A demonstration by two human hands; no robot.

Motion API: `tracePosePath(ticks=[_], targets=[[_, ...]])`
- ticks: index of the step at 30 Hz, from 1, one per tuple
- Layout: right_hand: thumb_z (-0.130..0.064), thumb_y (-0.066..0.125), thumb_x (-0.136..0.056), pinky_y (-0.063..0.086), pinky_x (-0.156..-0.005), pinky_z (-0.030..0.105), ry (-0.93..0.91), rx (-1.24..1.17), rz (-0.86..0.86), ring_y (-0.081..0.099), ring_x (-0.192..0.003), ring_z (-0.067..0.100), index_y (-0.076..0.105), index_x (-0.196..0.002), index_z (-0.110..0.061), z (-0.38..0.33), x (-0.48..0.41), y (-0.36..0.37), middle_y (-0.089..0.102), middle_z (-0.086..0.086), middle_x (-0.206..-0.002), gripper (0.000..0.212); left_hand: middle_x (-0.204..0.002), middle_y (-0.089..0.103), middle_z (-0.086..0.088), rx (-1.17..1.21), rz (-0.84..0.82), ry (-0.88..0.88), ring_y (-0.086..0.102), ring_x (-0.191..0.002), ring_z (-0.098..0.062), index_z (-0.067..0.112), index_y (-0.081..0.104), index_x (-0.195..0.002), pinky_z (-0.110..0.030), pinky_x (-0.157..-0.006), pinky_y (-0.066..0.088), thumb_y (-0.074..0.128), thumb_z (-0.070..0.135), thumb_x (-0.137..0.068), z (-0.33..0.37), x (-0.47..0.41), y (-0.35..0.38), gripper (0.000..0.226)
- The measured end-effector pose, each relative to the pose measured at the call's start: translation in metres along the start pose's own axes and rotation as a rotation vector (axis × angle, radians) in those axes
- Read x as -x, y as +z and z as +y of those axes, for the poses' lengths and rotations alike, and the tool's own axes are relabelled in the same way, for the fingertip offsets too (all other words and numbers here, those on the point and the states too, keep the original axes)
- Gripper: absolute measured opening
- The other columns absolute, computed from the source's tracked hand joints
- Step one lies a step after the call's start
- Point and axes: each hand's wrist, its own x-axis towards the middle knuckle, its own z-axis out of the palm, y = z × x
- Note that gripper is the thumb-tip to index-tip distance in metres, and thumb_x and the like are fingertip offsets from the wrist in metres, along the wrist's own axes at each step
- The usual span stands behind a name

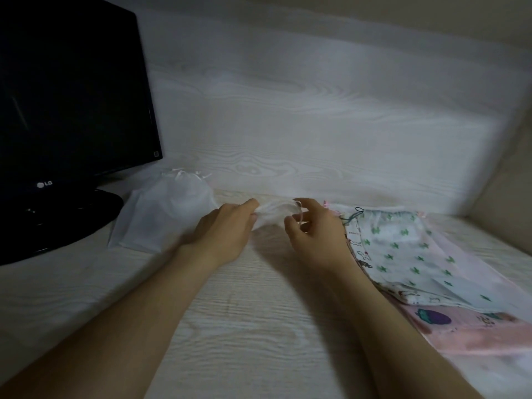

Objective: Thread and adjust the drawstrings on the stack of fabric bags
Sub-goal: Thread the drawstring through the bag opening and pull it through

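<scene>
A small white fabric bag is held up just above the table between both hands. My left hand grips its left end with curled fingers. My right hand pinches a thin white drawstring at the bag's right end. A stack of fabric bags lies at the right: a white one with green cacti on top, printed and pink ones beneath. A finished white drawstring bag lies at the left with its top gathered.
A dark monitor on a black stand fills the left side. The pale wood-grain table meets a wood-grain wall panel right behind the hands. A beige wall closes the right side.
</scene>
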Motion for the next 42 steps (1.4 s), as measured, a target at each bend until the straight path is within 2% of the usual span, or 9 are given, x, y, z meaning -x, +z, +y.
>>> tracePosePath(ticks=[5, 9, 15, 18, 20, 23, 28, 35, 42], targets=[[-0.013, 0.054, -0.098, 0.055, -0.074, 0.037, -0.007, 0.094, 0.043, 0.073, -0.077, 0.025, 0.072, -0.102, -0.013, 0.016, -0.008, 0.005, 0.077, 0.002, -0.078, 0.019, -0.084, 0.064, -0.001, 0.098, 0.045, -0.077, 0.059, -0.071, -0.022, 0.024, 0.051, -0.11, -0.035, -0.059, 0.041, 0.048, 0.028, -0.102, 0.007, 0.001, -0.005, 0.009], [-0.004, 0.05, -0.096, 0.055, -0.08, 0.042, 0.053, 0.085, 0.067, 0.071, -0.082, 0.031, 0.069, -0.114, -0.012, 0.019, -0.008, 0.005, 0.076, 0.009, -0.079, 0.027, -0.081, 0.061, -0.002, 0.107, 0.121, -0.132, 0.058, -0.071, -0.023, 0.017, 0.051, -0.098, -0.034, -0.059, 0.037, 0.048, 0.023, -0.101, 0.008, -0.001, -0.008, 0.007], [-0.009, 0.047, -0.096, 0.054, -0.076, 0.044, 0.227, -0.046, 0.048, 0.065, -0.079, 0.028, 0.061, -0.112, -0.011, 0.011, -0.004, -0.001, 0.068, 0.007, -0.081, 0.022, -0.086, 0.059, -0.005, 0.025, 0.205, -0.335, 0.057, -0.079, -0.03, 0.016, 0.056, -0.094, -0.039, -0.071, 0.051, 0.05, 0.03, -0.098, 0.009, 0.001, -0.016, 0.016], [-0.019, 0.05, -0.094, 0.053, -0.08, 0.045, 0.336, -0.098, 0.059, 0.065, -0.085, 0.034, 0.071, -0.096, -0.002, 0.004, -0.005, -0.005, 0.072, 0.013, -0.087, 0.027, -0.065, 0.053, -0.001, 0.143, 0.199, -0.389, 0.052, -0.063, -0.025, 0.013, 0.048, -0.067, -0.034, -0.057, 0.042, 0.05, 0.031, -0.093, 0.011, 0.0, -0.015, 0.031], [-0.03, 0.052, -0.085, 0.049, -0.067, 0.048, 0.389, -0.183, 0.057, 0.055, -0.068, 0.042, 0.063, -0.08, 0.004, -0.001, -0.005, -0.008, 0.062, 0.02, -0.068, 0.036, -0.058, 0.054, -0.006, 0.306, 0.175, -0.441, 0.055, -0.06, -0.029, 0.01, 0.048, -0.059, -0.037, -0.056, 0.045, 0.047, 0.036, -0.089, 0.014, -0.002, -0.017, 0.039], [-0.032, 0.053, -0.079, 0.032, -0.057, 0.04, 0.486, -0.414, 0.01, 0.034, -0.053, 0.023, 0.056, -0.076, -0.01, -0.007, -0.005, -0.013, 0.033, 0.005, -0.056, 0.023, -0.076, 0.072, -0.014, 0.505, 0.142, -0.483, 0.069, -0.072, -0.034, -0.001, 0.065, -0.073, -0.045, -0.071, 0.059, 0.045, 0.044, -0.082, 0.013, -0.005, -0.021, 0.051], [-0.025, 0.055, -0.1, 0.037, -0.055, 0.031, 0.579, -0.647, 0.044, 0.044, -0.051, 0.018, 0.059, -0.078, -0.01, -0.005, -0.007, -0.019, 0.041, 0.001, -0.057, 0.026, -0.071, 0.063, -0.022, 0.547, 0.261, -0.477, 0.055, -0.063, -0.022, -0.003, 0.055, -0.071, -0.043, -0.062, 0.052, 0.058, 0.031, -0.097, 0.001, -0.011, -0.011, 0.043], [-0.031, 0.069, -0.098, 0.056, -0.068, 0.03, 0.577, -0.841, 0.131, 0.069, -0.068, 0.014, 0.076, -0.091, -0.006, -0.005, -0.005, -0.023, 0.077, 0.002, -0.087, 0.027, -0.061, 0.066, -0.001, 0.82, 0.315, -0.584, 0.054, -0.051, -0.016, 0.002, 0.067, -0.074, -0.027, -0.051, 0.044, 0.066, 0.042, -0.101, -0.001, -0.013, -0.01, 0.048], [-0.028, 0.074, -0.095, 0.051, -0.073, 0.029, 0.521, -0.995, -0.003, 0.072, -0.084, 0.015, 0.077, -0.111, -0.011, -0.007, -0.004, -0.025, 0.078, -0.004, -0.115, 0.023, -0.074, 0.068, -0.003, 1.084, 0.304, -0.652, 0.052, -0.057, -0.013, 0.011, 0.069, -0.072, -0.027, -0.061, 0.048, 0.078, 0.044, -0.093, 0.007, -0.016, -0.022, 0.04]])
